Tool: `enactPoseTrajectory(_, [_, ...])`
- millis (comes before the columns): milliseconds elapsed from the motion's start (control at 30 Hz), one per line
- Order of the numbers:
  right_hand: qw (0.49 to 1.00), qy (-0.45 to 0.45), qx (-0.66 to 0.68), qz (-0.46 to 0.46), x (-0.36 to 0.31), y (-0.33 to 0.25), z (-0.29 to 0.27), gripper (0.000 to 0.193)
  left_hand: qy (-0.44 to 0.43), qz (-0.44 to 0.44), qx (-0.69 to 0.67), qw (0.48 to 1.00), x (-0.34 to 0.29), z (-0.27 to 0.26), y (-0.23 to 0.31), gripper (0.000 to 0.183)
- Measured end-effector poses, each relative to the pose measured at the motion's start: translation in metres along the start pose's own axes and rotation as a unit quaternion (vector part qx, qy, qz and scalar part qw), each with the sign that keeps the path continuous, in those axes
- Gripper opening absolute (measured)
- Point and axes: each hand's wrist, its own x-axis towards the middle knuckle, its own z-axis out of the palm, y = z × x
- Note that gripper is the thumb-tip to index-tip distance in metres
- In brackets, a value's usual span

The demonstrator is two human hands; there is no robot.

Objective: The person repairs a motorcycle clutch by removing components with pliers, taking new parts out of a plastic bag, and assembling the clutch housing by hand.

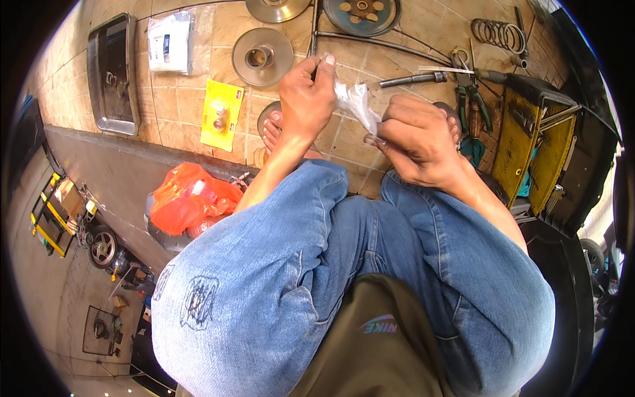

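Note:
A crumpled strip of white, thin plastic or cloth (357, 104) is stretched between my two hands above the tiled floor. My left hand (307, 96) is closed on its left end, thumb pointing up. The other end is pinched in my closed right hand (418, 137), with the fingers curled in. Beyond my left hand lies a round metal pulley disc (262, 57) with a raised hub. To its left is a yellow card pack (222, 116) with small round parts under clear plastic. Pliers with green handles (471, 99) lie beyond my right hand.
A metal tray (114, 74) and a white packet in clear plastic (169, 44) lie at far left. An orange plastic bag (193, 200) sits by my left leg. A large disc with holes (362, 14), a coil spring (497, 36) and an open yellow toolbox (537, 149) are ahead and right.

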Motion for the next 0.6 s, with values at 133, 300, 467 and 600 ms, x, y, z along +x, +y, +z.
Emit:
enactPoseTrajectory(133, [0.988, 0.021, 0.057, 0.142, -0.005, -0.006, -0.006, 0.018, -0.094, -0.053, -0.145, 0.983, 0.009, -0.011, -0.023, 0.028])
enactPoseTrajectory(300, [0.865, 0.179, 0.292, 0.367, -0.008, 0.008, -0.003, 0.028, -0.29, -0.087, -0.53, 0.792, -0.004, -0.005, -0.025, 0.061])
enactPoseTrajectory(467, [0.866, 0.206, 0.251, 0.381, -0.008, 0.015, -0.011, 0.03, -0.275, -0.047, -0.31, 0.909, -0.011, 0.006, -0.014, 0.049])
enactPoseTrajectory(600, [0.877, 0.258, 0.265, 0.306, -0.008, 0.021, -0.014, 0.024, -0.279, -0.035, -0.271, 0.921, -0.005, 0.0, -0.006, 0.04])
